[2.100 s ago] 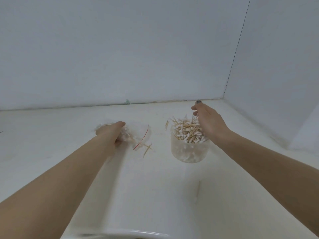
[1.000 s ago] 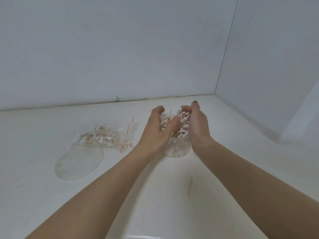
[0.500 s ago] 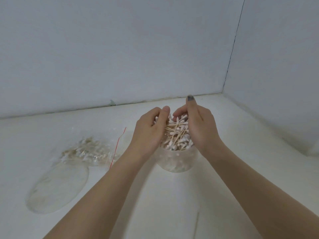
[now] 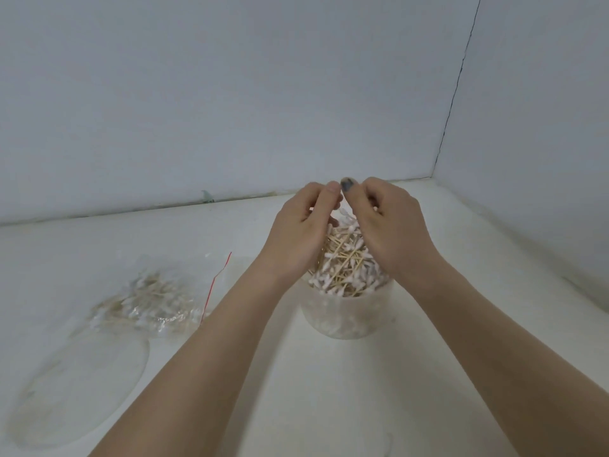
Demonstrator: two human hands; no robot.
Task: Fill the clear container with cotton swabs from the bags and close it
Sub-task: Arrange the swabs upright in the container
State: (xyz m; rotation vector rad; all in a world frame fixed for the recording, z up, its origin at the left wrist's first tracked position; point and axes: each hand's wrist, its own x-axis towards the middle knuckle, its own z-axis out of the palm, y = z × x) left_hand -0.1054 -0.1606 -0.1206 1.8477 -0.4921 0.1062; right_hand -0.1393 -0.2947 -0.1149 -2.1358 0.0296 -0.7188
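The clear round container (image 4: 346,316) stands on the white table, heaped above its rim with wooden-stemmed cotton swabs (image 4: 344,265). My left hand (image 4: 298,232) and my right hand (image 4: 389,225) cup the heap from either side, fingers curled over its top and thumbs nearly touching above it. Left of the container lies a clear bag (image 4: 155,301) with a red seal strip, swabs still inside. The clear round lid (image 4: 79,387) lies flat at the near left.
White walls close the table at the back and right, meeting in a corner (image 4: 435,173). One stray swab (image 4: 390,441) lies on the table near the front edge.
My left hand left the bag and joined the right at the container. Both hands have since closed higher over the swab heap, thumbs coming together.
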